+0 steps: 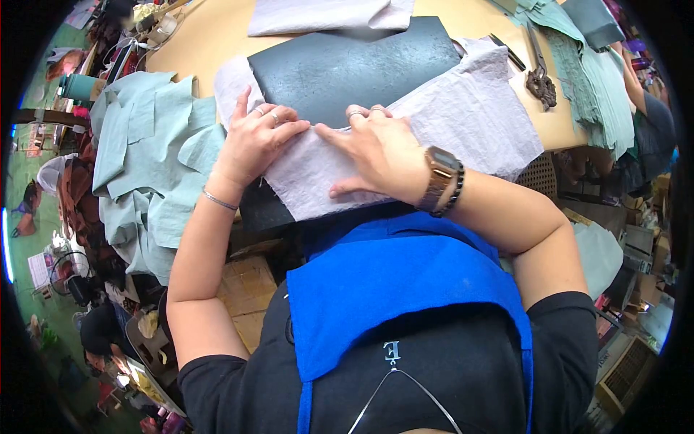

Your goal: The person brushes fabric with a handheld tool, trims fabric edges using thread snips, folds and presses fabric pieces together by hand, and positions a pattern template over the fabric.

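A pale grey-lilac cloth (pixel 473 119) lies over a dark, smooth board (pixel 347 72) in front of me, its near part reaching the table edge. My left hand (pixel 260 141) has its fingers together at the cloth's inner edge and appears to pinch it; the fingertips are partly hidden. Close beside it, my right hand (pixel 379 148) rests on the cloth with its index finger on that same edge. The right thumb and fingers are spread, with nothing held in them.
Green-grey fabric pieces (pixel 155 152) hang over the table's left side. Dark-handled scissors (pixel 540 83) lie at the right, near a stack of green cloth (pixel 589 94). Another lilac piece (pixel 325 16) lies at the back. A person (pixel 654 123) is at the right edge.
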### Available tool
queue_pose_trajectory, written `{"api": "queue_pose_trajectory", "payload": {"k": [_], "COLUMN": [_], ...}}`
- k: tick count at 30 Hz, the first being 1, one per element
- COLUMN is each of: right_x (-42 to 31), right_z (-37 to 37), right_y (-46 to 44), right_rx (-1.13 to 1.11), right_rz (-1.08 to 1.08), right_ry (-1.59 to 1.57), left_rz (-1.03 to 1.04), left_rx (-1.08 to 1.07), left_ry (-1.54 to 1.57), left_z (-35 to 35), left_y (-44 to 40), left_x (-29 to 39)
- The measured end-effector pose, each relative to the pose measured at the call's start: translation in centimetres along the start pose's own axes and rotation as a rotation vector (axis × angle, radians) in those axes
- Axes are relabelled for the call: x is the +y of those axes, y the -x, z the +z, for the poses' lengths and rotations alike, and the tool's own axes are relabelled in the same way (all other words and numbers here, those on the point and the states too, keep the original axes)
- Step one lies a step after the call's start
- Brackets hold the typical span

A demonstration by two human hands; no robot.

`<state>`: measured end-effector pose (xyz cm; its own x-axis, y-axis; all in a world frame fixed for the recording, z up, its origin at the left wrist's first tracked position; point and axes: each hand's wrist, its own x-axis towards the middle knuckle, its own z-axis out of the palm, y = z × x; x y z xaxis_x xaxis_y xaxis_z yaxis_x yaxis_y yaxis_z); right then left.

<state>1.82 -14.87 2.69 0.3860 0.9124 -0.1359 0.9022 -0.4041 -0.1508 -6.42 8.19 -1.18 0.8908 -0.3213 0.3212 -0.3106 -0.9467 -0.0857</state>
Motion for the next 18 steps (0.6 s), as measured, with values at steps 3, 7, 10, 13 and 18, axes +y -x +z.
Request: {"api": "queue_pose_trajectory", "payload": {"k": [3,7,10,13,18], "right_x": [2.5,2.8,2.6,3.3,4.7], "right_z": [1.0,2.2,3.3,3.5,2.8], "right_y": [1.8,3.1,3.3,3.8,4.6], "right_rx": [0.086,0.210,0.266,0.296,0.319], "right_rz": [-0.099,-0.095,-0.061,-0.031,0.097], "right_ry": [-0.112,-0.037,0.003,-0.013,0.010], "left_rz": [-0.039,-0.122,-0.166,-0.250,-0.314], "left_rx": [-0.025,-0.023,-0.097,-0.035,-0.048], "left_ry": [-0.010,-0.108,-0.084,-0.058,-0.080], "left_z": [-0.3,-2.0,-1.1,0.0,-0.1], "left_y": [0.0,-1.4,-1.4,-0.3,0.3], "left_x": [0.4,4.2,8.2,9.2,10.4]}}
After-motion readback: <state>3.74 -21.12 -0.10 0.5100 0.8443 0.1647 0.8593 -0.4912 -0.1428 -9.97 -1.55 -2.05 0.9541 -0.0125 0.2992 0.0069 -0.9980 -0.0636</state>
